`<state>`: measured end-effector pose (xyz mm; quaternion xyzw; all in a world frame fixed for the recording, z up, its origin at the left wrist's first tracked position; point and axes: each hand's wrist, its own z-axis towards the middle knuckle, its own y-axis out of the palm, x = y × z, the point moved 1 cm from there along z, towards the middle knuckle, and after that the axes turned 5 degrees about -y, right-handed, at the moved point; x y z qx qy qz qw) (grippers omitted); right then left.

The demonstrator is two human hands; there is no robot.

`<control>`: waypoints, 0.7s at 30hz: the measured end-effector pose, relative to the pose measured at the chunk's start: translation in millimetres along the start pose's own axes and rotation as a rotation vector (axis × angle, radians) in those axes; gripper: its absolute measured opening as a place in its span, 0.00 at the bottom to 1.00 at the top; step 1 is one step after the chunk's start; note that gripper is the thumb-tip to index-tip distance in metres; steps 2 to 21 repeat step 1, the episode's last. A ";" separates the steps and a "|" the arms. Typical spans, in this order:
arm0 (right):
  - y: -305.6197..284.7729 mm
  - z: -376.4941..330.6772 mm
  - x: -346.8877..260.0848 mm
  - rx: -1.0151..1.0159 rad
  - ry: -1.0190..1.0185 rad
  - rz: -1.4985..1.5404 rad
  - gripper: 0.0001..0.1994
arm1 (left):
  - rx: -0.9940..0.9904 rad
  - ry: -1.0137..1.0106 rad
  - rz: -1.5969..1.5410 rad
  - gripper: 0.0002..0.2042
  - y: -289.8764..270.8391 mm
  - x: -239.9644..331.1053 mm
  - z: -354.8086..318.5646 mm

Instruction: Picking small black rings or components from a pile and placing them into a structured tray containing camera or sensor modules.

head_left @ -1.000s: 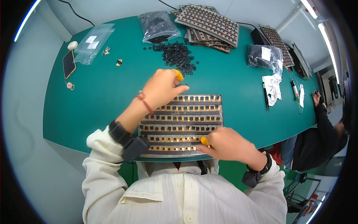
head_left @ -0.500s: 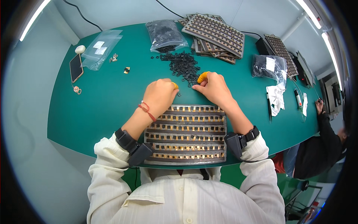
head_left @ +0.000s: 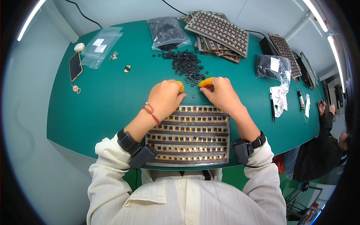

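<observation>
A grey tray (head_left: pixel 187 148) with rows of brass-coloured slots, many holding small black parts, lies at the near edge of the green table (head_left: pixel 101 108). Beyond its far edge, my left hand (head_left: pixel 165 98) and my right hand (head_left: pixel 222 93) rest close together, fingers curled. Each has an orange cot on a fingertip. Both fingertips point at the near fringe of a loose pile of small black parts (head_left: pixel 185 66). One black part (head_left: pixel 193 96) lies on the table between the hands. Whether either hand pinches a part is hidden.
A bag of black parts (head_left: pixel 167 33) and a stack of similar trays (head_left: pixel 219 32) sit at the back. A phone (head_left: pixel 75 65) and clear bags (head_left: pixel 100 45) lie far left. Another dark bag (head_left: pixel 273 65), a white cloth (head_left: pixel 279 99) and a seated person (head_left: pixel 322 150) are at the right.
My right hand has left the tray's near edge and moved up past its far edge, beside the left hand. My left hand stayed by the pile of black parts.
</observation>
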<state>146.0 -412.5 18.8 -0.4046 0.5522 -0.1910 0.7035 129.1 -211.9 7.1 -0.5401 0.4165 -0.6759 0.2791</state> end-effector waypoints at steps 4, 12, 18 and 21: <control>-1.9 -0.8 -0.1 0.006 0.020 0.038 0.11 | -0.001 -0.002 -0.001 0.10 0.7 -0.2 -0.4; -1.9 -0.8 -0.1 0.006 0.020 0.038 0.11 | -0.001 -0.002 -0.001 0.10 0.7 -0.2 -0.4; -1.9 -0.8 -0.1 0.006 0.020 0.038 0.11 | -0.001 -0.002 -0.001 0.10 0.7 -0.2 -0.4; -1.9 -0.8 -0.1 0.006 0.020 0.038 0.11 | -0.001 -0.002 -0.001 0.10 0.7 -0.2 -0.4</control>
